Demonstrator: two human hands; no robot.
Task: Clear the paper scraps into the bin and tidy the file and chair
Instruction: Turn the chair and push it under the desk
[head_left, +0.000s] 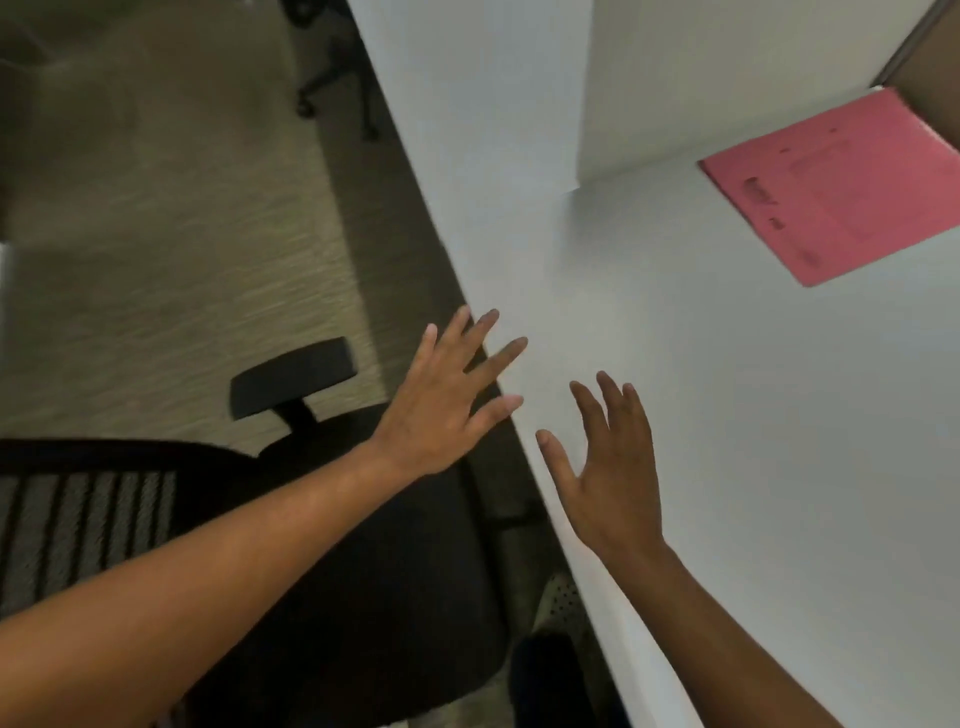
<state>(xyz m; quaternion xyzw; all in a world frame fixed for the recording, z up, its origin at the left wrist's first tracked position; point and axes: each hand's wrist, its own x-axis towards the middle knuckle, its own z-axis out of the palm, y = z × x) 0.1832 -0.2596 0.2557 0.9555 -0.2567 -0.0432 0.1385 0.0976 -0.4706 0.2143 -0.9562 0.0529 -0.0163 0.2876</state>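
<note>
- Both your hands are empty with fingers spread wide: the left hand (441, 405) hovers over the worktop (779, 467) edge, the right hand (608, 467) just inside it.
- No paper scraps show on the worktop, so you seem to be on the tidying step.
- The pink file (841, 192) lies flat and askew at the far right, well apart from either grip; reaching it means extending your right arm.
- The chair (311, 545) sits below your left forearm, close to the worktop edge.

Pink file (841, 192) — black chair (363, 545), white desk (779, 467).
</note>
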